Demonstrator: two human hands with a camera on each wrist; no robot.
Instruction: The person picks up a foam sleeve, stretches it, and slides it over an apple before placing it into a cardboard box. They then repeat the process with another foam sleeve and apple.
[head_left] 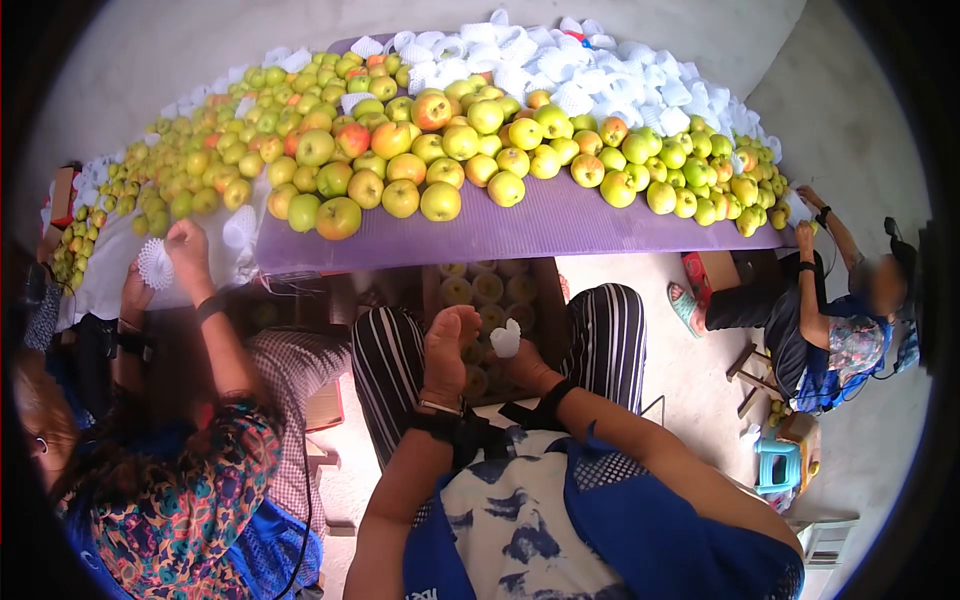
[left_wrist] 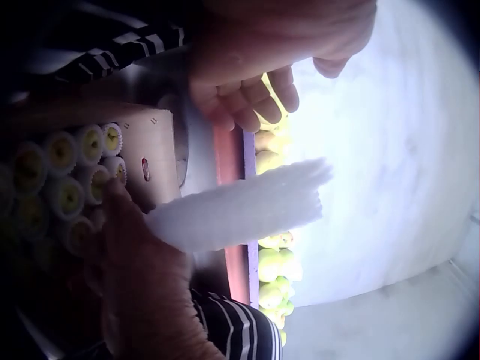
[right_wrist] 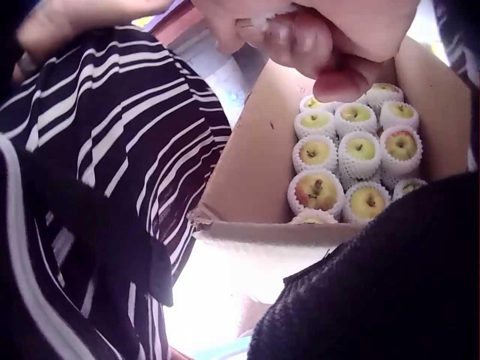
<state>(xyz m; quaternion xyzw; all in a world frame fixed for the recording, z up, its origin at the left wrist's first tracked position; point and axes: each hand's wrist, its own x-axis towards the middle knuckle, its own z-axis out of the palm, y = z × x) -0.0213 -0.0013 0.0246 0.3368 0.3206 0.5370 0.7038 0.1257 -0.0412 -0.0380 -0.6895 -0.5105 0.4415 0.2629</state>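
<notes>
My right hand grips a white foam net sleeve above the box between my knees. Seen from the left wrist, the foam sleeve stands out lengthwise from the right hand, its frayed end free. Curled fingers of the right hand show in the right wrist view, with a bit of white foam among them. My left hand is raised beside it, palm turned inward and holding nothing. Its fingers are loosely bent. Below, the cardboard box holds rows of apples in foam nets.
A purple-covered table bears a long heap of bare apples and a pile of foam sleeves. Another person works at the left, and one sits at the right. A blue stool stands on the floor.
</notes>
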